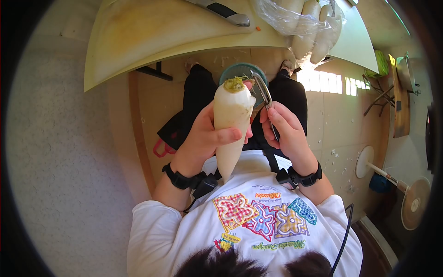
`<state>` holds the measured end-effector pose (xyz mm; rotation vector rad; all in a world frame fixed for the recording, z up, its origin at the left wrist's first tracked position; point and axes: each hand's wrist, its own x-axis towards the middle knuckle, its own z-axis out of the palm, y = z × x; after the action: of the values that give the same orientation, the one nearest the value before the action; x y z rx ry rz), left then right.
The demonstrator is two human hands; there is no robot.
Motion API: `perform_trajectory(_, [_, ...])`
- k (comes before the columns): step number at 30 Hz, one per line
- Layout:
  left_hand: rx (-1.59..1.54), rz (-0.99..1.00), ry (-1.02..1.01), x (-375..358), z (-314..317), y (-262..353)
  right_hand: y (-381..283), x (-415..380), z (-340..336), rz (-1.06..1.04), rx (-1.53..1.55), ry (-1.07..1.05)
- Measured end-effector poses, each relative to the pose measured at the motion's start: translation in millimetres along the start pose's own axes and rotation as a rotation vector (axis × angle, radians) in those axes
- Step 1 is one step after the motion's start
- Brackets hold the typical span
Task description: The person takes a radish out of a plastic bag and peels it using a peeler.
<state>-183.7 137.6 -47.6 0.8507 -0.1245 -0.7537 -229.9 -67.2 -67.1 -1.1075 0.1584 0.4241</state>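
A large white radish (pixel 233 115) with a green leafy stub at its top stands nearly upright in front of my chest, its tapered tip pointing down toward the shirt. My left hand (pixel 207 131) is wrapped round it, the thumb across its middle. Just to the right, my right hand (pixel 284 127) grips a metal peeler (pixel 263 90), whose head is close to the radish's upper right side. Whether the blade touches the skin I cannot tell. A blue-green basin (pixel 243 68) sits on the floor below, partly hidden behind the radish.
The table (pixel 152 32) spans the top, bearing a knife (pixel 226 14) and a clear plastic bag of white radishes (pixel 304 37). A white fan (pixel 415 203) stands at the right, near a folding stand (pixel 380 99). Peel scraps lie on the floor (pixel 330 138).
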Motion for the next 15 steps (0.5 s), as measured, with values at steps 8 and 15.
perform_trajectory(8, [0.156,0.005,0.071,0.8,8.4,6.0,-2.4,-4.2,-3.6,-0.005,0.029,-0.010])
perform_trajectory(15, [0.138,-0.006,0.053,2.7,10.0,5.5,-1.7,-3.9,-1.3,0.024,0.043,-0.030])
